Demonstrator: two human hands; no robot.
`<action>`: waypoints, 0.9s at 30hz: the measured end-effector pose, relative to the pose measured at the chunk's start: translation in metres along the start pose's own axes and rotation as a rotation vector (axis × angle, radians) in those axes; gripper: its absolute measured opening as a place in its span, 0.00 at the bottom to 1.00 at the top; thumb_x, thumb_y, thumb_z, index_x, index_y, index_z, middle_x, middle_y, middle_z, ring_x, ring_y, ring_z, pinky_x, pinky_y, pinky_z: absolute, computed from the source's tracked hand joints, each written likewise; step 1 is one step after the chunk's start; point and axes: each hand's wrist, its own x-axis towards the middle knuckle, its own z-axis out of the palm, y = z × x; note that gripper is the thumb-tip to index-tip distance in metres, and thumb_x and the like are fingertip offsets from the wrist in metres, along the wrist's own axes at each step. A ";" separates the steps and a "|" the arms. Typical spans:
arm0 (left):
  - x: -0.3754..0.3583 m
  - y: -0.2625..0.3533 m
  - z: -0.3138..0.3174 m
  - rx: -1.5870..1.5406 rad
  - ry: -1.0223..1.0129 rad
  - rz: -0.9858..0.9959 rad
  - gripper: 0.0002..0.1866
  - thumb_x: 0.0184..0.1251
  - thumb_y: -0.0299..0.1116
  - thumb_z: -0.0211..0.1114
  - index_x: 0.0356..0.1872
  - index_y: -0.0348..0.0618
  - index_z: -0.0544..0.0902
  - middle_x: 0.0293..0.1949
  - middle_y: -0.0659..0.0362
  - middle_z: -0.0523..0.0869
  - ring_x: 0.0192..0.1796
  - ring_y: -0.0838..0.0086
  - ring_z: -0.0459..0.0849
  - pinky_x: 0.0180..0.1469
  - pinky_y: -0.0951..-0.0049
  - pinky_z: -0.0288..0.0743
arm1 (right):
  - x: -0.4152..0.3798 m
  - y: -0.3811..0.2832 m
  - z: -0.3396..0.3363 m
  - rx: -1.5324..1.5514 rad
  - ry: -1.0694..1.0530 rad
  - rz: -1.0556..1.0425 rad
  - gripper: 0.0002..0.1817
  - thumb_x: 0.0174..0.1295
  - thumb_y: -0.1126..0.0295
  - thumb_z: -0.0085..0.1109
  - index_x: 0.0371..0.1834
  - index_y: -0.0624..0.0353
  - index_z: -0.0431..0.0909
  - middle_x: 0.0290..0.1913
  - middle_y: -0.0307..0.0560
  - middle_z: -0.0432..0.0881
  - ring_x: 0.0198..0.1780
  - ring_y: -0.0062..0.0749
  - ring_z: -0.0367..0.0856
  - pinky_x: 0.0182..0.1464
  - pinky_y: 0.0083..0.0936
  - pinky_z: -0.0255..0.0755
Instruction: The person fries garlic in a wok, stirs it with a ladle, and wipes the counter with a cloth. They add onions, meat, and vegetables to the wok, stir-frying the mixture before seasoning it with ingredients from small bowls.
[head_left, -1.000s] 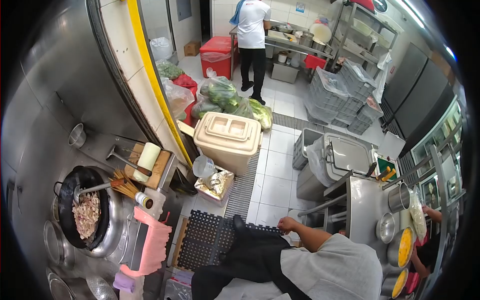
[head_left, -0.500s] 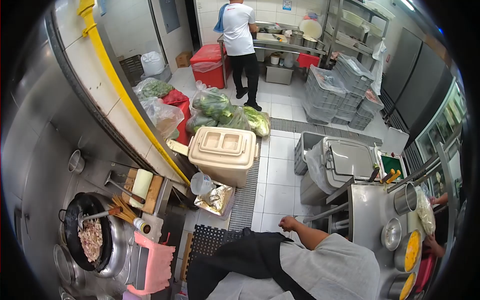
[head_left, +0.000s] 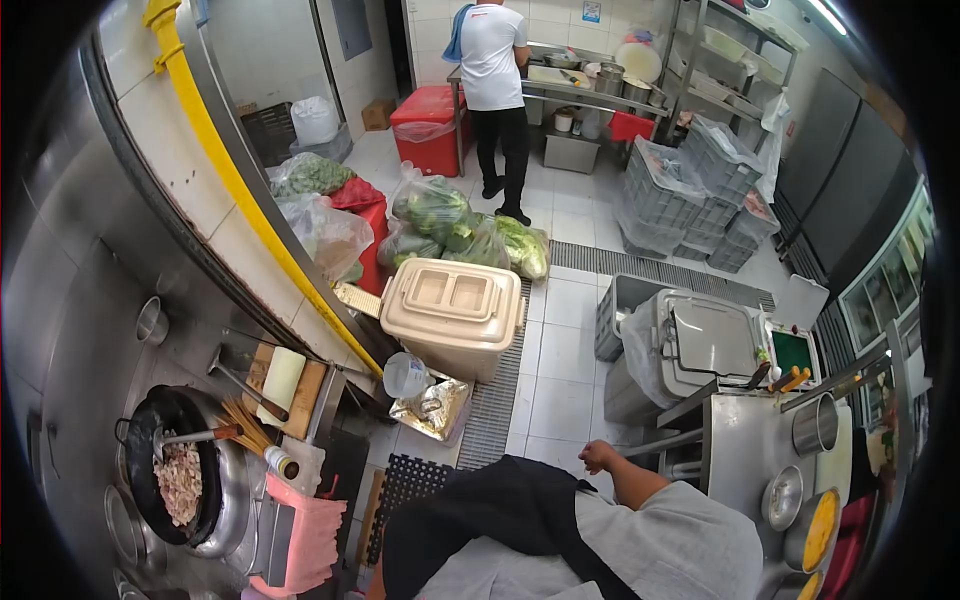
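My right hand point(head_left: 600, 457) hangs at my side near the lower middle, fingers loosely curled, with nothing visible in them. It is nearest to the metal rail of the steel counter point(head_left: 735, 440) on the right. Out of view is my left hand; only a sliver of skin shows at the bottom edge beside my black apron point(head_left: 470, 520). On the left, a black wok point(head_left: 207, 505) holds chopped meat point(head_left: 178, 485), with a ladle point(head_left: 200, 436) resting in it. No hand touches the wok or ladle.
A beige lidded bin point(head_left: 450, 335), bagged greens point(head_left: 430, 210) and a foil-topped box point(head_left: 435, 408) stand ahead. Grey bins point(head_left: 710, 335) flank the right counter, which carries metal bowls point(head_left: 783, 497). A co-worker in a white shirt point(head_left: 490, 60) stands at the back table.
The view has shifted slightly, and my right hand sits a little farther right. At the far right, another person's hands and a plastic bag have gone from sight. The wok and ladle stay put.
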 end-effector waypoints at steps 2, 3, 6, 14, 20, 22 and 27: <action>0.001 -0.006 -0.005 0.005 0.002 0.013 0.11 0.69 0.39 0.57 0.41 0.44 0.82 0.39 0.45 0.86 0.44 0.48 0.85 0.46 0.52 0.78 | -0.003 0.000 0.009 -0.052 -0.005 -0.052 0.13 0.65 0.66 0.61 0.43 0.66 0.80 0.32 0.52 0.84 0.28 0.39 0.86 0.29 0.38 0.85; 0.000 -0.011 -0.008 0.005 0.005 0.015 0.11 0.69 0.39 0.57 0.41 0.45 0.82 0.39 0.45 0.86 0.44 0.48 0.85 0.46 0.52 0.78 | -0.003 -0.002 0.014 -0.067 -0.026 -0.060 0.13 0.65 0.65 0.61 0.44 0.66 0.81 0.33 0.52 0.85 0.29 0.39 0.86 0.31 0.38 0.85; -0.004 -0.040 -0.020 0.008 0.031 0.050 0.11 0.69 0.38 0.57 0.40 0.45 0.82 0.39 0.44 0.86 0.44 0.47 0.85 0.46 0.51 0.78 | -0.019 -0.029 0.023 -0.469 -0.067 -0.096 0.19 0.52 0.62 0.68 0.47 0.53 0.84 0.44 0.47 0.85 0.43 0.42 0.85 0.45 0.38 0.82; -0.052 -0.143 -0.039 -0.012 0.273 0.093 0.08 0.69 0.32 0.56 0.41 0.42 0.81 0.34 0.49 0.84 0.33 0.57 0.84 0.37 0.58 0.78 | -0.022 -0.163 0.028 -0.152 -0.012 -0.152 0.12 0.63 0.66 0.57 0.39 0.64 0.84 0.22 0.48 0.82 0.24 0.31 0.84 0.31 0.29 0.81; -0.134 -0.131 -0.071 -0.641 0.243 -0.197 0.15 0.70 0.31 0.56 0.55 0.42 0.79 0.39 0.50 0.86 0.47 0.57 0.88 0.43 0.62 0.80 | 0.029 -0.303 0.054 -0.015 -0.074 -0.339 0.25 0.75 0.53 0.44 0.30 0.61 0.80 0.18 0.44 0.77 0.19 0.28 0.77 0.21 0.28 0.74; -0.151 -0.135 -0.077 -0.473 0.348 -0.029 0.16 0.71 0.29 0.55 0.58 0.42 0.79 0.41 0.51 0.86 0.51 0.60 0.87 0.46 0.66 0.80 | 0.058 -0.351 0.066 -0.219 0.030 -0.713 0.23 0.75 0.54 0.47 0.30 0.63 0.79 0.19 0.42 0.77 0.19 0.27 0.77 0.21 0.28 0.72; -0.218 -0.068 -0.131 -0.392 0.531 0.319 0.17 0.71 0.24 0.54 0.59 0.40 0.79 0.47 0.47 0.86 0.53 0.55 0.86 0.55 0.63 0.78 | -0.047 -0.596 0.104 -0.141 -0.011 -0.970 0.11 0.69 0.66 0.55 0.40 0.65 0.80 0.32 0.58 0.82 0.36 0.53 0.82 0.40 0.39 0.74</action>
